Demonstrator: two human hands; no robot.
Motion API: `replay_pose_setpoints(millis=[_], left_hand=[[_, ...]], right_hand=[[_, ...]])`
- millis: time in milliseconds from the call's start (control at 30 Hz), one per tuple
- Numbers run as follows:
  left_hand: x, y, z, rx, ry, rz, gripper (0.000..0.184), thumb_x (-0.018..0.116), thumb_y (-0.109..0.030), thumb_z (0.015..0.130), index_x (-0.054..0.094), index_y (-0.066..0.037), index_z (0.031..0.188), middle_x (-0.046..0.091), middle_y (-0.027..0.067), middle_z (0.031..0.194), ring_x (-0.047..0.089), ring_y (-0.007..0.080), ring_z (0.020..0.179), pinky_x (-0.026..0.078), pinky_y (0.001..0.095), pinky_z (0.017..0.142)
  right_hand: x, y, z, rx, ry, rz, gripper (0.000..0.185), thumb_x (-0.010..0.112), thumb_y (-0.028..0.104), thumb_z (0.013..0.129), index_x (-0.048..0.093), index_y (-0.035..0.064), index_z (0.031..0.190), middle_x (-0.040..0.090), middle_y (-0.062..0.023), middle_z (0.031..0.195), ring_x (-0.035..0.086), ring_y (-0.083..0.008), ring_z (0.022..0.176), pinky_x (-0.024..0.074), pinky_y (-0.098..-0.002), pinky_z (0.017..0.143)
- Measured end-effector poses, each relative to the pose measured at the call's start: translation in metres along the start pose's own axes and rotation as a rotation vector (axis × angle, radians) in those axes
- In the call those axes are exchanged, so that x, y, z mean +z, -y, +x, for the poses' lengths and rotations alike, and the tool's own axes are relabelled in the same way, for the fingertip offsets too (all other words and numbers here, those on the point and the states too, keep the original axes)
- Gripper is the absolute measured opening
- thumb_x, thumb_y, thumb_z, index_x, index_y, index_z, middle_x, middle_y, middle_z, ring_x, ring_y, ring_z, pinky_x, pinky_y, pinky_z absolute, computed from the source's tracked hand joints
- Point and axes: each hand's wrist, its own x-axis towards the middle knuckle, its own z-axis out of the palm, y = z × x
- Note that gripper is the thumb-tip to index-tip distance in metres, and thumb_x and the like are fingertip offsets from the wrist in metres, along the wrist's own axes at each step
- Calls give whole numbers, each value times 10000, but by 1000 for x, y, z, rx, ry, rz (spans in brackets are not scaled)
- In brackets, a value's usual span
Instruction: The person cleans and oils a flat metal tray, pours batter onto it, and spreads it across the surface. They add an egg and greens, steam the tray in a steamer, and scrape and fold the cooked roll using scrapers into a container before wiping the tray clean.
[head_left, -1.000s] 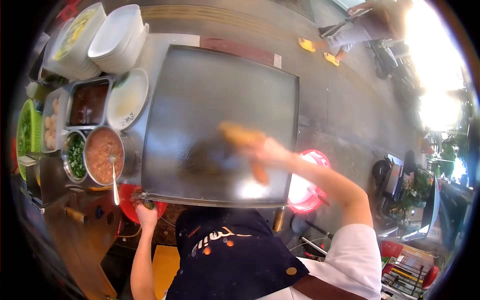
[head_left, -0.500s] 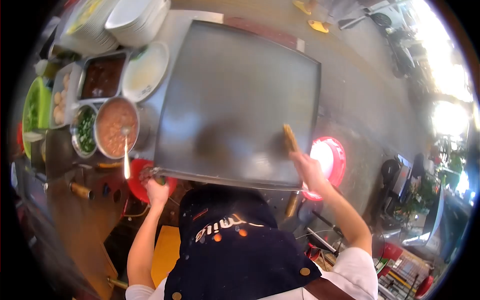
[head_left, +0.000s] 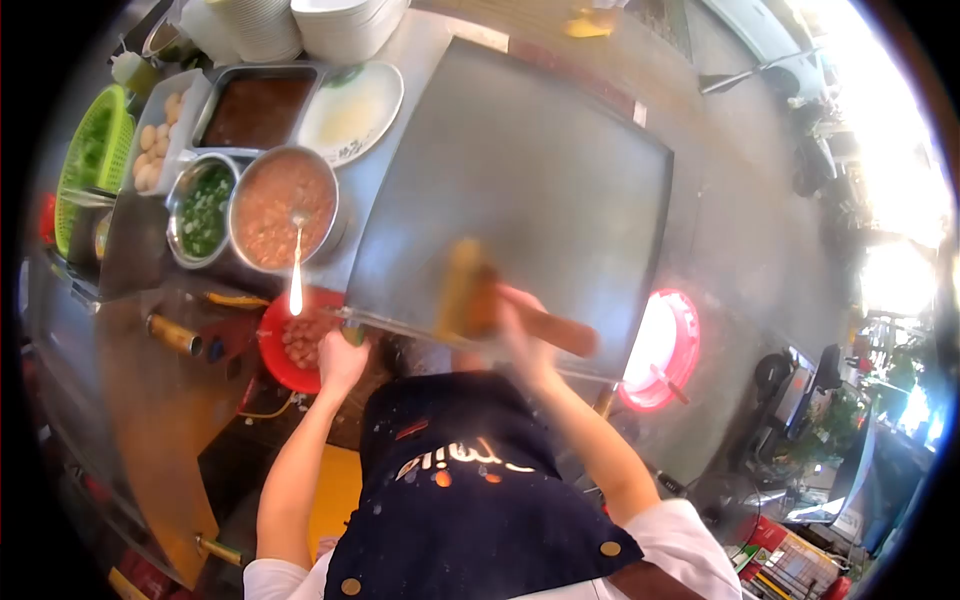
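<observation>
My right hand (head_left: 525,335) is closed on a brush with a wooden handle (head_left: 560,331) and a broad yellowish head (head_left: 465,290), blurred by motion. The brush is over the front part of a large flat griddle (head_left: 540,170). At the griddle's front left corner, my left hand (head_left: 343,360) is wrapped round a short green-ended handle (head_left: 352,333); what it belongs to is hidden. Just left of that hand is a red bowl (head_left: 275,350) with pinkish chunks (head_left: 302,343) in it.
Left of the griddle stand a pot of pink minced filling (head_left: 285,190) with a spoon, chopped greens (head_left: 205,210), a tray of dark sauce (head_left: 255,110), eggs (head_left: 155,150), an oval plate (head_left: 352,110) and stacked white containers (head_left: 345,25). A red-rimmed basin (head_left: 688,345) is at right.
My right hand has swept the brush leftward from the griddle's right side to its front middle. My left hand keeps its grip near the corner. The view has shifted.
</observation>
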Motion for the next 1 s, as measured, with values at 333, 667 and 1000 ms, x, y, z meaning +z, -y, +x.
replay_pose_setpoints(millis=[333, 667, 1000], left_hand=[[2, -21, -1, -52, -82, 57, 358, 704, -215, 705, 631, 29, 957, 642, 274, 837, 609, 448, 857, 489, 497, 742], [-3, -32, -3, -42, -96, 66, 370, 678, -193, 716, 609, 8, 1019, 632, 273, 903, 587, 463, 910, 471, 503, 770], [-11, -36, 3, -221, 15, 156, 397, 724, -328, 739, 653, 1, 948, 649, 266, 810, 629, 444, 827, 501, 518, 734]], right_hand=[[-266, -52, 297, 160, -413, -565, 246, 568, 218, 842, 674, 38, 972, 686, -174, 778, 690, -308, 740, 544, -414, 644], [75, 37, 322, -147, 71, 207, 161, 560, 155, 876, 612, 20, 949, 635, -114, 735, 630, -209, 616, 523, -366, 579], [-189, -24, 162, -204, 180, -787, 232, 518, 10, 879, 617, 62, 1082, 657, -130, 887, 652, -240, 770, 532, -277, 697]])
